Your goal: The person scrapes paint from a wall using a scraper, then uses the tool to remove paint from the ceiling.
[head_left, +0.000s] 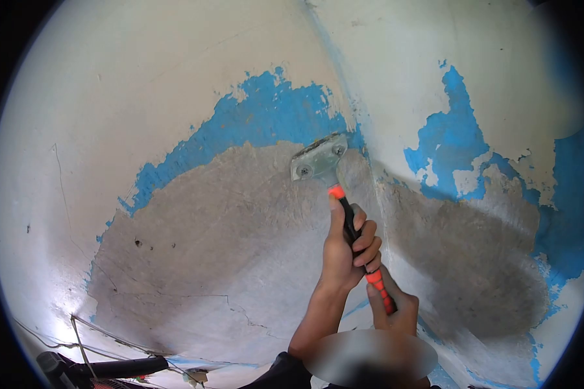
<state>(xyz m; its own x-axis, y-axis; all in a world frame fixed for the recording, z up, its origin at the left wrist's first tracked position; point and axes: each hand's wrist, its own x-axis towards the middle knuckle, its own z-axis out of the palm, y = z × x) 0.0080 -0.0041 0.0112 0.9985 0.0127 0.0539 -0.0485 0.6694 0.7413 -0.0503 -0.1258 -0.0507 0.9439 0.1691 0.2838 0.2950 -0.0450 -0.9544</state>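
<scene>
A scraper (320,157) with a wide metal head and a black and red handle is raised against the wall near the corner. Its head meets the lower edge of the blue paint (253,117), by bare grey plaster (207,227). My left hand (347,253) is wrapped round the upper handle, thumb along it. Lower down, my right hand (396,308) grips the handle's red and black end. A blurred oval hides part of the right wrist.
The wall corner runs down just right of the scraper head. More blue patches (454,149) and grey plaster (467,259) show on the right wall. Cables (104,350) and a black tubular object (117,368) are at the lower left.
</scene>
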